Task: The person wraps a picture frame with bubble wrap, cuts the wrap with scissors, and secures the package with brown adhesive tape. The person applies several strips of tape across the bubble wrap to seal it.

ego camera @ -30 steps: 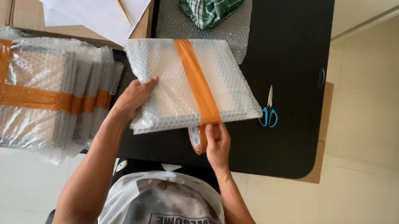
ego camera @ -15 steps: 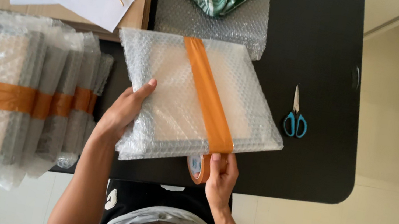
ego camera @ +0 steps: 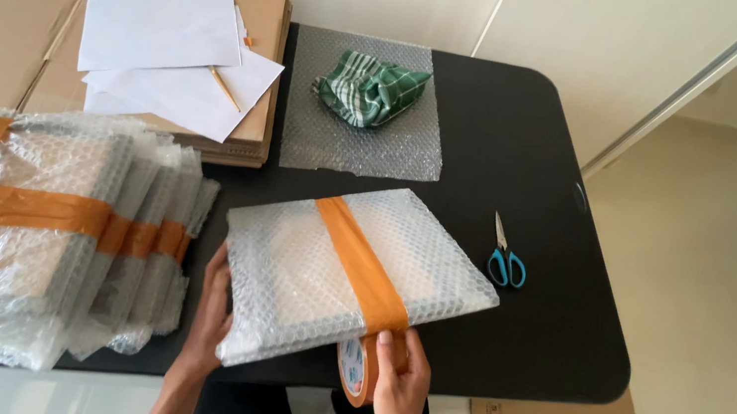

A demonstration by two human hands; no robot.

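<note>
Head view, looking straight down. The bubble-wrapped parcel (ego camera: 356, 276) lies flat at the near edge of the black surface (ego camera: 539, 156), one orange strip of tape running over it from the far side to the near. The right hand (ego camera: 403, 385) is curled around the tape roll (ego camera: 357, 369), fingers closed over its rim, holding it at the parcel's near edge where the strip comes down. The left hand (ego camera: 213, 316) is clamped on the parcel's near-left corner, thumb on top, fingers hidden beneath.

The risks, as I judge them: the parcel juts out past the near edge, so if that left hand slackens it could tip off toward the lap. The strip already runs at a slant; a crooked pull from the roll could crease it or let it stick to itself. The scissors (ego camera: 506, 260) lie to the right, apart from both hands, so a cut means letting go of something.

Containers: none open here. The parcel's wrap hides its contents. On the left a stack of taped, wrapped parcels (ego camera: 31, 228); beyond it flattened cardboard (ego camera: 11, 2) with white paper sheets (ego camera: 164, 50) on top. A green checked cloth (ego camera: 369, 88) sits on a loose bubble-wrap sheet (ego camera: 359, 145).
</note>
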